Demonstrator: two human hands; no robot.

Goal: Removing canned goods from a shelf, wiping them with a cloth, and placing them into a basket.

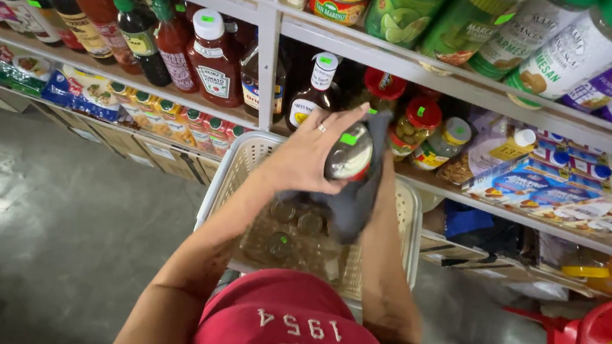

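Red cap (295, 328) below; hands (322, 155) clasp cloth-wrapped jar (350, 157).

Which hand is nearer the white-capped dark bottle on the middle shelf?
Left. The left hand wraps the jar just below the white-capped dark bottle. The right hand is hidden under the dark cloth, lower and farther right.

The person is wearing a red fabric cap (296, 332) with white stitched numerals and a white curved line across its crown. Both forearms are showing bare, with no sleeves. The left hand (310, 156) is wearing a thin silver ring (321, 128) on one finger.
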